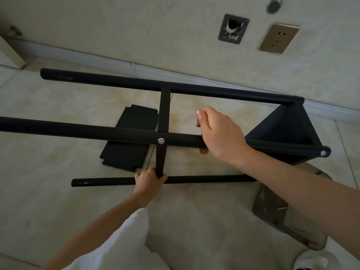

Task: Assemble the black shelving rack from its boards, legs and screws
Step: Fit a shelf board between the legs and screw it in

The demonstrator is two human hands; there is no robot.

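Rack frame on its side on the tiled floor, both hands on it.

Right hand (pixel 220 133) curls around near leg (pixel 78 130) beside screw (pixel 161 141); left hand (pixel 149 179) grips edge-on middle board (pixel 163 114) at lower leg (pixel 204 179). 1 loose board (pixel 128 151) lies beneath.

Floor (pixel 48 191): pale glossy marble-pattern tiles, covering the lower two thirds of the frame. Wall (pixel 136 26): cream, textured, across the top. Skirting board (pixel 109 60): pale, running diagonally from upper left to right edge where wall meets floor. Socket plate (pixel 279 38): bronze-coloured, upper right, on the wall. Square wall opening (pixel 233 29): dark metal frame, just left of the socket, pipe end visible inside. Round metal fitting (pixel 274 5): top right, above the socket. Translucent grey stool (pixel 288 217): lower right, on the floor.
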